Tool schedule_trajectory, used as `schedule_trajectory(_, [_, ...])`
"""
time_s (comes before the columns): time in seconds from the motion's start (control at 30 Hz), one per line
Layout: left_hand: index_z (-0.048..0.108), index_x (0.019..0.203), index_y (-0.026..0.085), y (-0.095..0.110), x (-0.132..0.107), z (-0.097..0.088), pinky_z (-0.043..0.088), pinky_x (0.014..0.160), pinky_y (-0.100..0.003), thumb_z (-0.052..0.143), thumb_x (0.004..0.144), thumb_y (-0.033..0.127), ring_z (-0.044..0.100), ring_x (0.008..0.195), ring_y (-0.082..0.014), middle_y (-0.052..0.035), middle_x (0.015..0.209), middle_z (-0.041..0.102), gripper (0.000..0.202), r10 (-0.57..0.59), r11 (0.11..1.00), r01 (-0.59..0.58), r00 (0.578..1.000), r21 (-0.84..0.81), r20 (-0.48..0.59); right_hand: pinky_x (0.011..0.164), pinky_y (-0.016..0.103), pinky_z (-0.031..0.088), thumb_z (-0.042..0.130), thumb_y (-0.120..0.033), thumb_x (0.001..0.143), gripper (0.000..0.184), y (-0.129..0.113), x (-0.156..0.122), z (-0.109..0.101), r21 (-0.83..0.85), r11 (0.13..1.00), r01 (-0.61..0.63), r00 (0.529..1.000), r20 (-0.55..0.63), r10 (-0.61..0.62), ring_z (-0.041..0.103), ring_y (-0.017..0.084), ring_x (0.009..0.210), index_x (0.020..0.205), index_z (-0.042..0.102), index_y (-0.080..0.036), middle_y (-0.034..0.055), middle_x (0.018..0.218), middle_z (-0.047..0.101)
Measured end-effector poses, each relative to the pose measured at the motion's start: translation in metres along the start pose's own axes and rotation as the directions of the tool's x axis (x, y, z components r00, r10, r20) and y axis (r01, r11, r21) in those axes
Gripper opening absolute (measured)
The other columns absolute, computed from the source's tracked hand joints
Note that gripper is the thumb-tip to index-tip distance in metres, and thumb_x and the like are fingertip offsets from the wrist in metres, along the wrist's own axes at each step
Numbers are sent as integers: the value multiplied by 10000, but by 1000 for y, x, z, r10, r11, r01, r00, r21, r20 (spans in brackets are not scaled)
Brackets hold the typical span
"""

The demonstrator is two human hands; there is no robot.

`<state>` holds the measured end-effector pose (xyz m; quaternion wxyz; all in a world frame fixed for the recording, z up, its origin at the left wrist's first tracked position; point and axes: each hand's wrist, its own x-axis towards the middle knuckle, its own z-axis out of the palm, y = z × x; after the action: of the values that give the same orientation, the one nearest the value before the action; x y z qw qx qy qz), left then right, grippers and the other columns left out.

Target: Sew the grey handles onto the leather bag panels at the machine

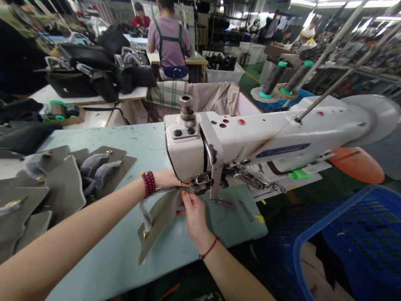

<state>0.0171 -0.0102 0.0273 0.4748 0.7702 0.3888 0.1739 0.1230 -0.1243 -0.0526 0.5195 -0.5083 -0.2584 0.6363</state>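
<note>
The white sewing machine point(250, 133) spans centre-right; at lower centre lies the grey-brown panel point(163, 213), its edge pinched by my right hand point(196, 213), seemingly to steady it. My left hand point(169, 178) is partly behind the machine; I can't tell its grip.

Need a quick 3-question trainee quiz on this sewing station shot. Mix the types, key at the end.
1. True or false: the right hand pinches the grey-brown panel near the sewing machine head.

2. Multiple choice: what partly hides the left hand?
A) the blue basket
B) the sewing machine head
C) the thread spools

3. Fill the gap: the dark red bracelet on the left wrist is made of ____.

Key: 1. True. 2. B. 3. Beads.
</note>
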Motion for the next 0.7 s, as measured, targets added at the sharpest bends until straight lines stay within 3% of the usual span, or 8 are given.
schedule_trajectory(0.1, [729, 860, 209, -4, -4, 4, 519, 870, -339, 714, 593, 468, 655, 928, -255, -22, 846, 747, 372, -58, 992, 59, 998, -108, 13, 470, 217, 481, 608, -514, 754, 368, -6, -3, -1, -41, 999, 0, 1000, 1, 0, 531, 137, 624, 711, 601, -149, 7, 680, 545])
schedule_trajectory(0.37, [724, 881, 187, -14, -21, 35, 499, 879, -325, 642, 711, 413, 649, 924, -231, -16, 925, 740, 294, -173, 964, 140, 975, -224, -137, 453, 178, 384, 556, -511, 796, 376, -17, -2, -31, -214, 977, 26, 989, 150, 7, 432, 89, 537, 697, 561, -149, -29, 612, 459])
schedule_trajectory(0.53, [685, 975, 125, -11, -35, 63, 503, 835, -371, 585, 775, 464, 636, 925, -261, -76, 966, 716, 406, -357, 915, 271, 889, -298, -288, 452, 181, 278, 587, -499, 776, 384, -43, 11, -57, -373, 926, 60, 954, 296, 58, 370, 75, 509, 662, 582, -133, -36, 564, 453])
schedule_trajectory(0.63, [631, 1105, 132, -16, -50, 80, 479, 900, -381, 532, 824, 438, 597, 1059, -266, -103, 1149, 661, 427, -383, 879, 194, 832, -437, -401, 468, 190, 254, 599, -492, 775, 389, -61, 17, -66, -439, 894, 92, 918, 386, 95, 363, 74, 512, 629, 582, -133, -38, 551, 460])
schedule_trajectory(0.7, [537, 1254, 170, -26, -66, 96, 431, 989, -380, 487, 861, 412, 514, 1209, -253, -102, 1345, 541, 465, -404, 855, 110, 755, -507, -517, 475, 191, 256, 605, -483, 782, 386, -65, 16, -70, -444, 889, 110, 894, 436, 107, 364, 74, 517, 610, 564, -139, -41, 552, 460])
